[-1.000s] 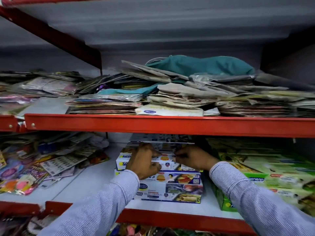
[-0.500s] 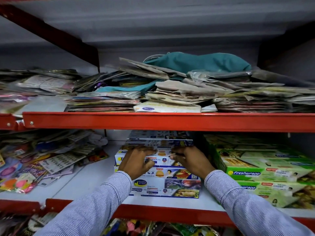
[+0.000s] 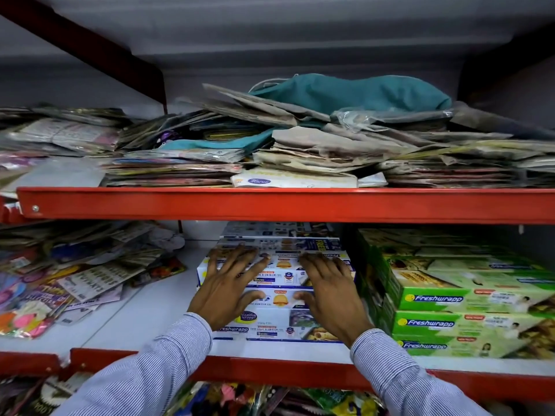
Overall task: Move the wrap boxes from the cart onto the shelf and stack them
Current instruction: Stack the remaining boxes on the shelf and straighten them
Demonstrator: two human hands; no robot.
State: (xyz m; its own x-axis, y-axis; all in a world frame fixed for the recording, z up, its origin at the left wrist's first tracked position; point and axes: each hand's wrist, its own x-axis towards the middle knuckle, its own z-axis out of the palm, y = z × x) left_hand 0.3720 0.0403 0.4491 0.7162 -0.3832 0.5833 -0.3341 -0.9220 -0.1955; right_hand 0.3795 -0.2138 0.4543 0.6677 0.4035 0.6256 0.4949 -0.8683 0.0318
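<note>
Pressing now: both hands flat on the blue-and-white wrap boxes point(image 3: 276, 283), mid shelf point(image 3: 270, 349), just beside the green Freshwrapp stack point(image 3: 468, 301) on my right.
Left hand point(image 3: 229, 291): fingers point(image 3: 216, 259) spread apart, palm down on top box, thumb near the front face; not clamped on anything.
Right hand point(image 3: 329, 291): fingers point(image 3: 312, 261) apart too, laid over the box's right half, thumb hooked at the front edge.
Changed since a sec ago: fingers were bunched at the far edge of the top box, pinching it into place; now they've slid back toward me and fanned out flat.
Meaning: prob. placing is done for this box, I'm squaring/pushing the pile back. Judgement only.
Stack: approx 3 layers of blue boxes at front, more of same behind; exact count hard to tell.
Green stack: 3 boxes showing labels at front, more on top & behind.
Upper shelf point(image 3: 285, 205): packets w/ a teal cloth bag point(image 3: 354, 91) on top.
Left of boxes: loose colourful packets point(image 3: 75, 274) on the shelf.
Cart: not in view, so can't say what's left to move.
</note>
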